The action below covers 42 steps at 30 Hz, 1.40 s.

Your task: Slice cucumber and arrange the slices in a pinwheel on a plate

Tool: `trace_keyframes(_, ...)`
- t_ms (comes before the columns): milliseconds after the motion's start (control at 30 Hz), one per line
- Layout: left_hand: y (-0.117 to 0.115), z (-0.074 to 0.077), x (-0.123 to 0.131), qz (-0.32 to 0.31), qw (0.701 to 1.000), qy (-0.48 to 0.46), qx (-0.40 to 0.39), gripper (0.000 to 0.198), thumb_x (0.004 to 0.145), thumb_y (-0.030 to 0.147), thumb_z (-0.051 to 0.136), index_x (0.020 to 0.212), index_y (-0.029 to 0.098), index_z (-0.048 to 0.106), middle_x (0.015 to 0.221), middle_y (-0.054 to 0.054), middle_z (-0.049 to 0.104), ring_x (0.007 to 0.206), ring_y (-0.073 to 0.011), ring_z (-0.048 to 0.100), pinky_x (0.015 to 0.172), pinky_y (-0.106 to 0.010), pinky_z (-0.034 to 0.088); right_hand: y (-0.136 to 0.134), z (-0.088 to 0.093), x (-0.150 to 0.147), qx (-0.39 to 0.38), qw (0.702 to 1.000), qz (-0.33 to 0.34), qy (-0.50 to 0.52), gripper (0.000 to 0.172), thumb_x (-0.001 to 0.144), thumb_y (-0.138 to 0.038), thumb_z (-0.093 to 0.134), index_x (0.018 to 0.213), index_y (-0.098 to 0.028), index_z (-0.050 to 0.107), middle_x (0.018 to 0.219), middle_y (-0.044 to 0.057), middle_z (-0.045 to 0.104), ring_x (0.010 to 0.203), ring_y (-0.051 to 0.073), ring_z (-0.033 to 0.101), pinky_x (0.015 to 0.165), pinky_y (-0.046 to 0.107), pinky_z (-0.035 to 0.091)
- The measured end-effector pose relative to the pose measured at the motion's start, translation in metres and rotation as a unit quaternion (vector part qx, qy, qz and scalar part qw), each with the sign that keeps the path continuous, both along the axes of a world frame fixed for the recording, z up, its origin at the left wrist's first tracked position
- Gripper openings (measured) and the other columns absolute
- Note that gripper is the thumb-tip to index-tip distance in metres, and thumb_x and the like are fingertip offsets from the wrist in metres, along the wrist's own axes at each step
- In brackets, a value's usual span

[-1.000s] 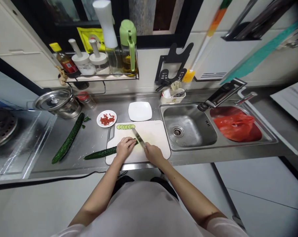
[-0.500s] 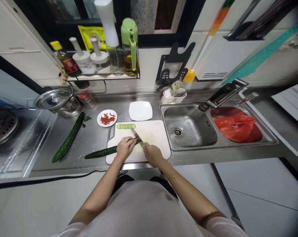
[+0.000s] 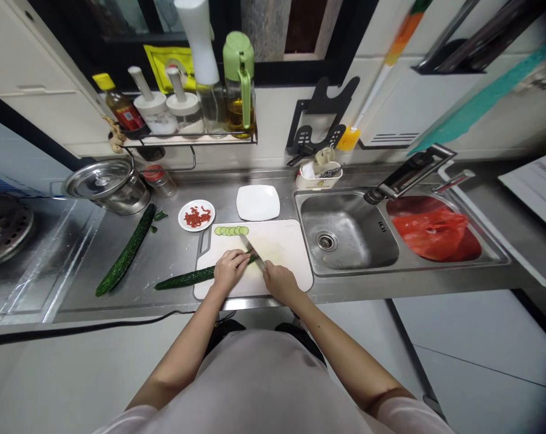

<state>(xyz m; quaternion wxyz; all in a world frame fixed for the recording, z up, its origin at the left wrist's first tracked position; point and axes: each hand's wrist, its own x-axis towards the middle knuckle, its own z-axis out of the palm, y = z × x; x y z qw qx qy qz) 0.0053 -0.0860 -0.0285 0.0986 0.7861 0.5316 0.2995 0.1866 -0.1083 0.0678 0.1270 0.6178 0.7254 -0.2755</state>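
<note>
A long dark green cucumber [image 3: 184, 279] lies across the left edge of a white cutting board [image 3: 282, 247]. My left hand [image 3: 230, 268] is closed on its right end, pressing it to the board. My right hand [image 3: 279, 283] grips the handle of a knife [image 3: 251, 249], whose blade rests against the cucumber's cut end just right of my left fingers. A row of several pale cucumber slices [image 3: 231, 231] lies along the board's far edge.
A second whole cucumber [image 3: 125, 251] lies on the steel counter at left, near a lidded pot [image 3: 105, 185]. A small dish of red chilli pieces [image 3: 196, 216] and a bare white square plate [image 3: 257, 202] stand behind the board. The sink [image 3: 345, 232] is at right.
The knife blade has shifted slightly left and down against the cucumber's end. Both hands stay in nearly the same place.
</note>
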Motion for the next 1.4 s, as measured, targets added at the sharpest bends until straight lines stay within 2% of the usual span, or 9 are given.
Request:
trace_keyframes(467,0.0,0.001,0.001,-0.001,1.0,0.001,-0.001,0.023,0.093,0.034,0.052,0.099,0.026,0.073,0.097,-0.004,0.07,0.09,-0.0163,0.06,0.078,-0.029,0.049,-0.008,-0.005,-0.002,0.02,1.0,0.016,-0.005,0.026,0.096,-0.017,0.03,0.114,-0.012,0.049,0.096,0.015,0.068,0.094,0.025,0.065,0.076,0.033,0.045)
trace_keyframes(833,0.001,0.001,0.0,-0.006,1.0,-0.009,-0.019,0.023,0.092,0.034,0.052,0.099,0.026,0.073,0.099,-0.004,0.07,0.092,-0.0164,0.06,0.079,-0.029,0.049,-0.024,0.008,0.016,-0.033,0.999,0.02,-0.015,0.029,0.095,-0.016,0.033,0.116,-0.013,0.051,0.095,0.015,0.068,0.093,0.025,0.066,0.071,0.031,0.043)
trace_keyframes(1033,0.002,0.002,0.001,-0.007,1.0,-0.009,-0.021,0.023,0.092,0.034,0.052,0.099,0.026,0.073,0.098,-0.004,0.07,0.09,-0.0167,0.06,0.079,-0.03,0.049,-0.017,0.005,0.013,-0.019,0.999,0.026,-0.008,0.029,0.094,-0.015,0.034,0.115,-0.012,0.053,0.097,0.016,0.068,0.094,0.025,0.065,0.073,0.032,0.045)
trace_keyframes(1400,0.003,0.001,0.001,-0.005,1.0,-0.005,-0.017,0.023,0.092,0.034,0.052,0.098,0.027,0.073,0.098,-0.004,0.07,0.089,-0.0165,0.06,0.077,-0.029,0.049,0.005,-0.013,-0.002,0.004,1.0,0.03,0.007,0.028,0.094,-0.016,0.033,0.114,-0.012,0.052,0.098,0.016,0.067,0.095,0.023,0.064,0.079,0.032,0.046)
